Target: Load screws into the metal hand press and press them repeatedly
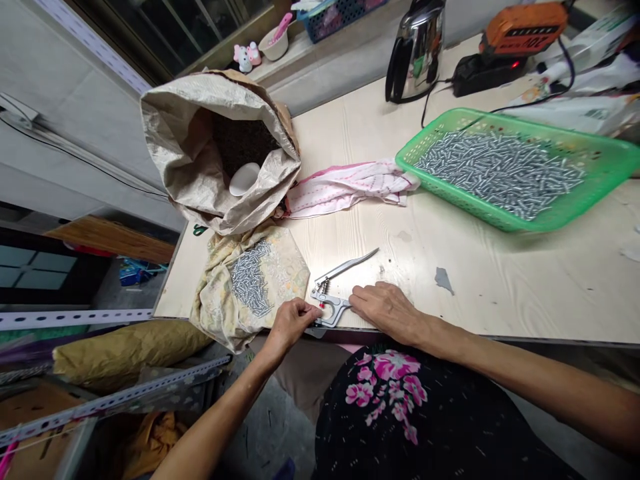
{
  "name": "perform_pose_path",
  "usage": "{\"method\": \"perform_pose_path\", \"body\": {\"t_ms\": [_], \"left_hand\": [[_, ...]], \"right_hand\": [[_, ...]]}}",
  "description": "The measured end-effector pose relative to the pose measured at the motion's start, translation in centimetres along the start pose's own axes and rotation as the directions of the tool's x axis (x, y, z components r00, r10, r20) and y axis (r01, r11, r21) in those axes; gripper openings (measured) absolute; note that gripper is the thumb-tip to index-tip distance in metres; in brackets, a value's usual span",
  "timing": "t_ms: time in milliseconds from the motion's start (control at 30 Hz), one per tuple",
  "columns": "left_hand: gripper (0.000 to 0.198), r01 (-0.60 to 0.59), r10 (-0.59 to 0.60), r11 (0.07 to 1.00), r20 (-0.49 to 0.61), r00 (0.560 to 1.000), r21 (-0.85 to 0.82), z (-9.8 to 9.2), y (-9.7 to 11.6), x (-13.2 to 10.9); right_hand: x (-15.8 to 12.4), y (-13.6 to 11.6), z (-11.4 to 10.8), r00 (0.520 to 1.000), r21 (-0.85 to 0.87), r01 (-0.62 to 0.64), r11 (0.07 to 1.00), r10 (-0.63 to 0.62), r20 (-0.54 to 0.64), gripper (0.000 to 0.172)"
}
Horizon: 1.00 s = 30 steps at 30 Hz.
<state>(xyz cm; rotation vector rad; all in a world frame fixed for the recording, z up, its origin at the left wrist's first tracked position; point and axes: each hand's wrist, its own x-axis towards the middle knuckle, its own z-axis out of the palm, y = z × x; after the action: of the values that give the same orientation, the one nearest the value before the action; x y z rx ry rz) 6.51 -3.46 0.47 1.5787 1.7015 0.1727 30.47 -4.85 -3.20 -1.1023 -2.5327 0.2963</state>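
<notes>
A metal plier-like press tool (336, 288) lies at the near edge of the pale table (500, 267), its long handle pointing up and right. My left hand (291, 323) is pinched at the tool's jaw, fingers closed on something too small to name. My right hand (387, 308) rests on the tool's base from the right, fingers curled over it. A patterned cloth (280, 267) to the left carries a pile of small metal pins (250, 277).
A green basket (605, 180) full of metal pins stands at the right. An open sack (200, 153) with dark contents and a white scoop (244, 179) sits at the back left. A pink-white cloth (350, 187), a kettle (417, 50) and an orange device (523, 27) lie behind.
</notes>
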Motion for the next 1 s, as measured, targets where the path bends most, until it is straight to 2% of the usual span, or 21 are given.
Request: {"method": "perform_pose_path", "body": {"t_ms": [67, 100, 133, 233, 267, 333, 400, 533, 800, 900, 1000], "left_hand": [[0.037, 0.005, -0.005, 1.000, 0.001, 1.000, 0.009, 0.0, 0.0, 0.1], [0.037, 0.003, -0.003, 1.000, 0.000, 1.000, 0.010, 0.1, -0.1, 0.1], [0.037, -0.001, 0.001, 1.000, -0.004, 1.000, 0.010, 0.1, -0.2, 0.1], [0.037, -0.014, 0.014, 1.000, -0.020, 1.000, 0.004, 0.4, -0.5, 0.1], [0.037, -0.014, 0.014, 1.000, -0.026, 1.000, 0.004, 0.4, -0.6, 0.1], [0.037, -0.009, 0.009, 1.000, -0.039, 0.999, 0.010, 0.5, -0.7, 0.0], [0.036, 0.001, 0.000, 1.000, -0.051, 0.999, 0.017, 0.6, -0.7, 0.0], [0.036, 0.002, 0.000, 1.000, -0.064, 0.998, 0.024, 0.6, -0.4, -0.2], [0.032, -0.012, 0.021, 0.995, -0.086, 0.996, 0.104, 0.6, -0.2, -0.5], [0.030, -0.100, 0.137, 0.969, -0.155, 0.978, 0.226, 1.3, 0.2, -1.7], [0.021, -0.293, 0.389, 0.881, -0.216, 0.896, 0.371, 2.5, 1.3, -2.5]], "right_hand": [[0.1, 0.4, -0.6, 1.000, -0.002, -0.011, 1.000, 0.011, 0.026, 0.011], [0.1, 0.7, -0.8, 0.999, -0.008, -0.021, 1.000, 0.021, 0.029, 0.014], [0.2, 1.0, -1.1, 0.999, -0.017, -0.038, 0.999, 0.038, 0.026, 0.026], [0.3, 2.2, -1.7, 0.993, -0.048, -0.113, 0.992, 0.115, 0.029, 0.082], [0.4, 2.6, -1.9, 0.990, -0.052, -0.131, 0.990, 0.134, 0.051, 0.095], [0.6, 3.0, -2.1, 0.983, -0.044, -0.141, 0.989, 0.145, 0.110, 0.105], [0.7, 3.1, -2.3, 0.982, -0.026, -0.136, 0.990, 0.138, 0.132, 0.099], [0.8, 2.7, -2.8, 0.990, -0.006, -0.120, 0.993, 0.120, 0.077, 0.083], [0.5, 2.3, -3.0, 0.993, 0.004, -0.111, 0.994, 0.110, 0.048, 0.068], [0.4, 2.0, -2.9, 0.994, 0.017, -0.105, 0.994, 0.105, 0.038, 0.060], [0.3, 1.8, -2.5, 0.995, 0.039, -0.098, 0.994, 0.097, 0.016, 0.058]]}}
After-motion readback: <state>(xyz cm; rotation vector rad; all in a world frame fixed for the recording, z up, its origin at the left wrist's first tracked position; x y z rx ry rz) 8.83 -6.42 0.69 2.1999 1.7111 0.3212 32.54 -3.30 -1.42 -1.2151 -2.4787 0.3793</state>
